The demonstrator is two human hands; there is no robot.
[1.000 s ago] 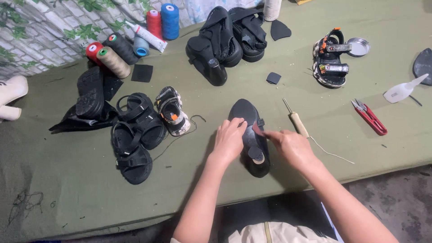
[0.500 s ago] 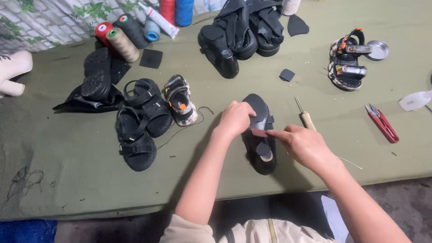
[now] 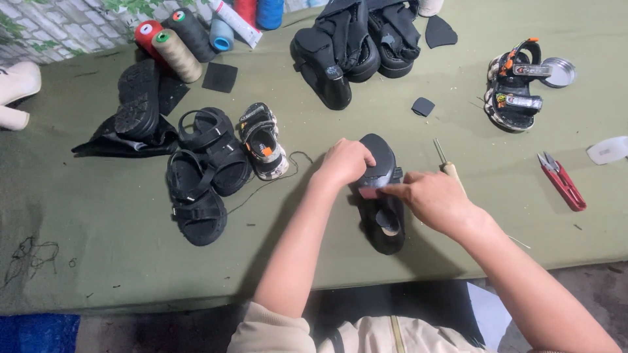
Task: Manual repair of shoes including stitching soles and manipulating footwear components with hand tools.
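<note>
White shoe [image 3: 16,91] at far left edge of the green worktop [image 3: 98,261]. Thread cones [image 3: 171,46] lie at top left, red, beige, dark, blue. Below them an upturned black sole [image 3: 139,98] on dark scraps, then a pile of black strap sandals [image 3: 203,173], with a small grey sandal [image 3: 263,140] touching the pile on its right; loose black thread trails from it. Top centre: heap of black shoes [image 3: 353,46].

Left hand [image 3: 345,162] rests on the black sandal [image 3: 383,196] in the middle of the worktop near the front edge, grip curled over its toe end, pressing it down. Right hand [image 3: 435,199] just beside, fingertips pinched closed on a small pinkish piece at the sandal's strap; what that piece is, cannot tell. Sandal lies flat, toe pointing away from the person.

Awl with wooden handle [image 3: 448,163] partly behind right hand. Small black patch [image 3: 422,106] above it. Further right, child's sandal with orange trim [image 3: 513,88], round metal lid [image 3: 559,72] touching it, red snips [image 3: 562,183], white plastic piece [image 3: 608,150] at right edge.
</note>
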